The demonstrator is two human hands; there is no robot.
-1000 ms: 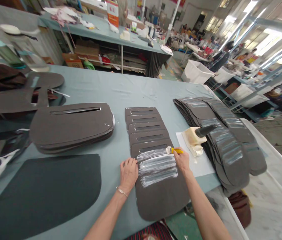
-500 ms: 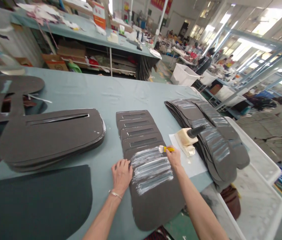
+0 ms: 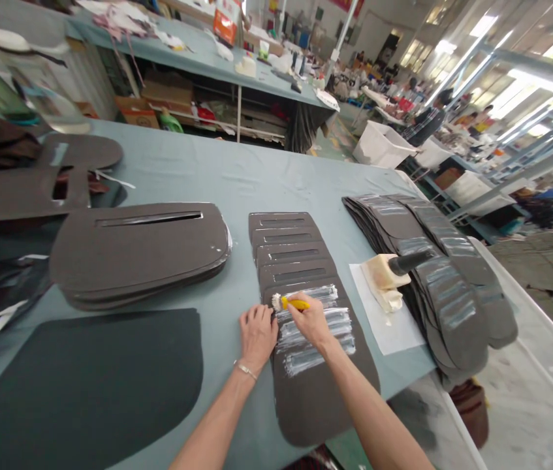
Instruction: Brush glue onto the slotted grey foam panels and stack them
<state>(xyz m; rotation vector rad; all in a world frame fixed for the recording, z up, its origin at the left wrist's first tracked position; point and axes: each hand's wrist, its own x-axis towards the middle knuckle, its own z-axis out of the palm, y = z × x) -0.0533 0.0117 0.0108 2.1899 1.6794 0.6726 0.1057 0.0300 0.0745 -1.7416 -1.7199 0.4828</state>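
Several overlapping dark panels (image 3: 315, 405) lie in a stepped row on the blue-green table, white glue streaked across the front ones. My right hand (image 3: 309, 321) is closed round a yellow-handled brush (image 3: 298, 303), whose white-coated bristles are near the panels' left edge. Resting at that left edge, my left hand (image 3: 259, 334) has its fingers slightly bent and apart, pressing down beside the brush tip. Right of the row, a cream glue container (image 3: 384, 277) with a black nozzle lies on white paper (image 3: 394, 333).
Glue-streaked panels (image 3: 452, 307) are piled at the right. On the left are a slotted panel stack (image 3: 143, 248), a dark green sheet (image 3: 94, 385) and jars (image 3: 46, 91). Another table (image 3: 198, 55) stands behind; a person (image 3: 427, 124) is far off at the right.
My right hand has carried the brush leftward across the panels, towards my left hand. The whole view has shifted, with the table's contents now further right. My left hand remains at the panels' edge.
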